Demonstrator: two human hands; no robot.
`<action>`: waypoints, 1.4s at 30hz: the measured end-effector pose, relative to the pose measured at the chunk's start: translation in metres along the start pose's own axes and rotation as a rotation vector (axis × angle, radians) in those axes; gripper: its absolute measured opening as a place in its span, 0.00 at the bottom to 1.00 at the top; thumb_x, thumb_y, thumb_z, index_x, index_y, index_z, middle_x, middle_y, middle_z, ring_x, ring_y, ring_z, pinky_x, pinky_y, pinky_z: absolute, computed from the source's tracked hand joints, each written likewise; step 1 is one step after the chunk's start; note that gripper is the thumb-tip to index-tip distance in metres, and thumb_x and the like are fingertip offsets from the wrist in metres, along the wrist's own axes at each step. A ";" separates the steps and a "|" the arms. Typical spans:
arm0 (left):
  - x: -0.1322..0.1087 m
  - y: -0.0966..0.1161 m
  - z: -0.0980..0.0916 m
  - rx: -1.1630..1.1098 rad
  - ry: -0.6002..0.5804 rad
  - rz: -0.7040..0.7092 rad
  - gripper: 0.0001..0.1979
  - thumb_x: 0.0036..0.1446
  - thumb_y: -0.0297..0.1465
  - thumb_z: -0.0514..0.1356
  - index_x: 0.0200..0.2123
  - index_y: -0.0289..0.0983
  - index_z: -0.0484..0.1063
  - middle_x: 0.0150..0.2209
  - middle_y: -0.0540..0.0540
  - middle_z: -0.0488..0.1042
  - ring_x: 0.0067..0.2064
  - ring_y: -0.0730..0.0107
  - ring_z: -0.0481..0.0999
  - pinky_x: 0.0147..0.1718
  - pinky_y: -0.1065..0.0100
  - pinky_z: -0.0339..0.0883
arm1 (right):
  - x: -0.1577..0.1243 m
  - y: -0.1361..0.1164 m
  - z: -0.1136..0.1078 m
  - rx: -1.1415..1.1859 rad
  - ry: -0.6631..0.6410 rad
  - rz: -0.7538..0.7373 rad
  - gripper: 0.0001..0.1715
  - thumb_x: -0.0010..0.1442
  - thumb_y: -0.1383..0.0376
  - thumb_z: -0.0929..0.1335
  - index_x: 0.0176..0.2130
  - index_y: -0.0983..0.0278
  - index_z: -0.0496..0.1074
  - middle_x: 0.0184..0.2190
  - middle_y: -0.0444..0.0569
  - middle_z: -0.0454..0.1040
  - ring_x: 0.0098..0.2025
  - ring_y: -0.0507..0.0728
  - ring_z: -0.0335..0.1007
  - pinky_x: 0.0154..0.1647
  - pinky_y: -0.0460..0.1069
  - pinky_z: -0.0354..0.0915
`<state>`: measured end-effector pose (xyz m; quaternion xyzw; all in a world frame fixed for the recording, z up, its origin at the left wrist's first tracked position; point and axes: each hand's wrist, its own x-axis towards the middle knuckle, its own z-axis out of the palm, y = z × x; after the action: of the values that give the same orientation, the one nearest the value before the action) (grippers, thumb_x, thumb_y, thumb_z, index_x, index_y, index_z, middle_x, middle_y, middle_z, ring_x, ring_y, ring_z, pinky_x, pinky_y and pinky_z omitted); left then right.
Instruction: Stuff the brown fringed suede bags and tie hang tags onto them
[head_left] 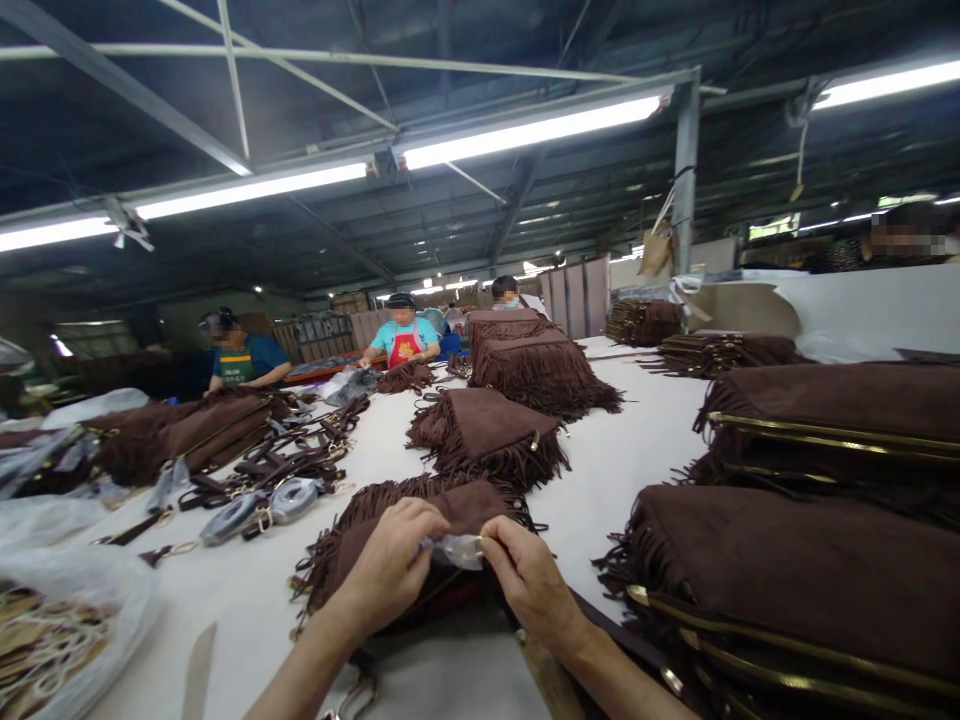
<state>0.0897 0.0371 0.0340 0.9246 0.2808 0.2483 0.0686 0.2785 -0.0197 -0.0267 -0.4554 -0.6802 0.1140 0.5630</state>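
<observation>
A brown suede-like fringed bag (480, 503) lies in front of me on the white table. Above its near edge, a crumpled piece of clear plastic film (461, 551) stretches between my hands. My left hand (397, 555) is closed on the film's left end, its fingertips partly hidden behind it. Thumb and forefinger of my right hand (529, 578) pinch the right end, where something small and gold-coloured shows. A dark strap (622, 640) runs under my right forearm. Near my left forearm lies a metal clasp (356, 695).
Stacked brown bags with gold zips (795, 560) stand at the right, more fringed bags (495, 430) ahead. Straps with metal hooks and wrapped rolls (292, 497) lie to the left, beside a plastic bag of tags (52, 630). Several co-workers (405, 340) are across the table.
</observation>
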 end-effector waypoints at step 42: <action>0.017 0.003 0.042 0.133 0.171 -0.339 0.11 0.63 0.26 0.50 0.37 0.37 0.73 0.34 0.45 0.76 0.39 0.61 0.73 0.43 0.61 0.62 | 0.003 0.025 0.006 0.617 0.078 0.420 0.26 0.55 0.46 0.67 0.42 0.62 0.61 0.23 0.39 0.65 0.20 0.50 0.60 0.20 0.45 0.51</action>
<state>0.1248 0.0443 0.0055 0.8420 0.4532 0.2918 0.0240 0.2857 -0.0014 -0.0432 -0.3979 -0.4837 0.4090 0.6637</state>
